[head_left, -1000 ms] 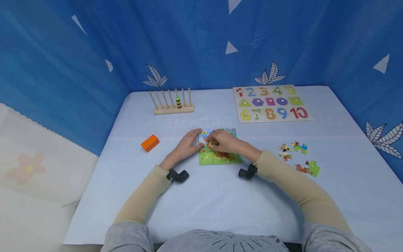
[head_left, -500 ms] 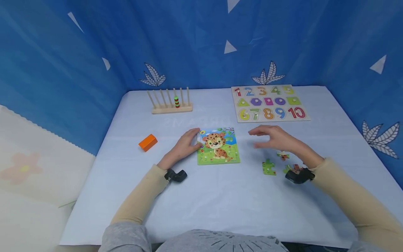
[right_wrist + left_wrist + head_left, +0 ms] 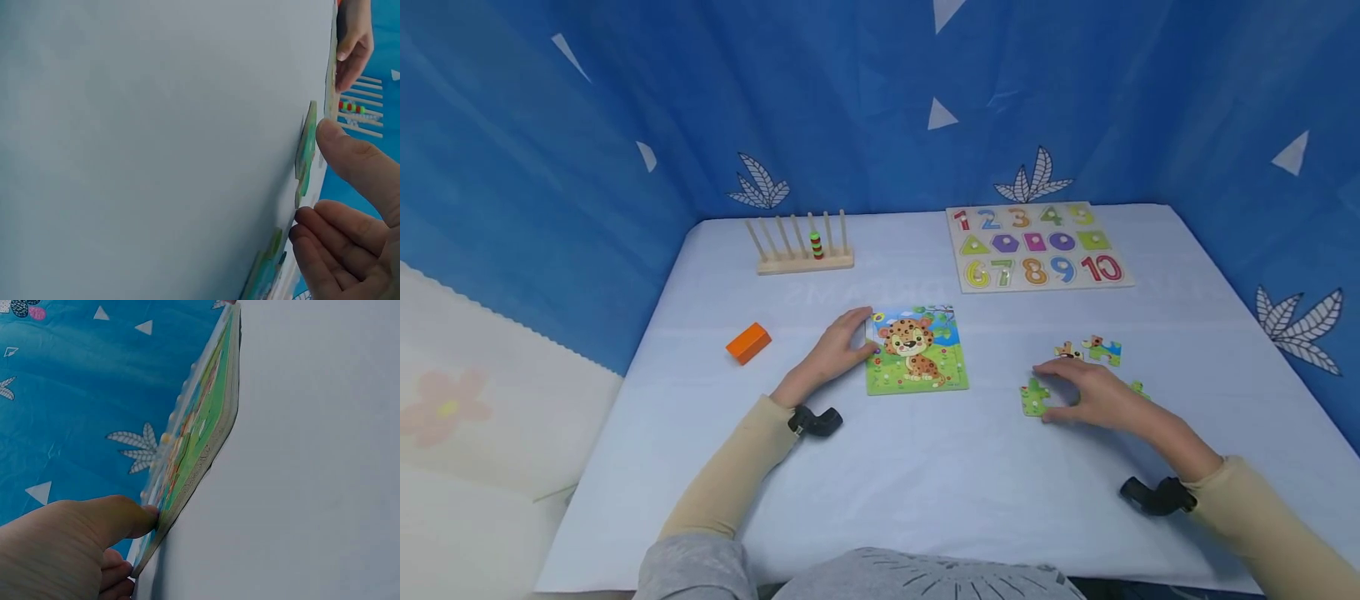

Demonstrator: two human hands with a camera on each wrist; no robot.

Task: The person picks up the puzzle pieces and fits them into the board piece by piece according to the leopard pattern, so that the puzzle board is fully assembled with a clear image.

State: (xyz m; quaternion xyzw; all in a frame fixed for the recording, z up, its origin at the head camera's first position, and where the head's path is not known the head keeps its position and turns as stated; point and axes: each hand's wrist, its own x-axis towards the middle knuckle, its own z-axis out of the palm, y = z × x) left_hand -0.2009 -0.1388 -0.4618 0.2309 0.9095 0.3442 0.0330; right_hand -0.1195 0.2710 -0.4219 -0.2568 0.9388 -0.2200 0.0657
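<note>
On the table lies a square jigsaw puzzle (image 3: 913,354) picturing a spotted leopard cub. My left hand (image 3: 835,348) rests along its left edge, thumb extended onto the rim (image 3: 164,515) and index finger reaching to the far corner. Right of the puzzle, my right hand (image 3: 1097,398) comes down over a loose green puzzle piece (image 3: 1033,398), thumb and fingers spread apart at its right side. In the right wrist view, the thumb tip is close beside that green piece (image 3: 306,150), and the space between thumb and fingers holds nothing.
Behind the right hand lie more loose pieces, one blue and green (image 3: 1105,350), partly covered by the hand. A wooden number-and-shape board (image 3: 1037,247) and a pegged bead rack (image 3: 805,262) stand at the back. An orange block (image 3: 748,342) lies left.
My right hand has left the puzzle, moved right, and lowered to the loose green piece. The leopard picture is now uncovered. My left hand has stayed at the puzzle's left edge.
</note>
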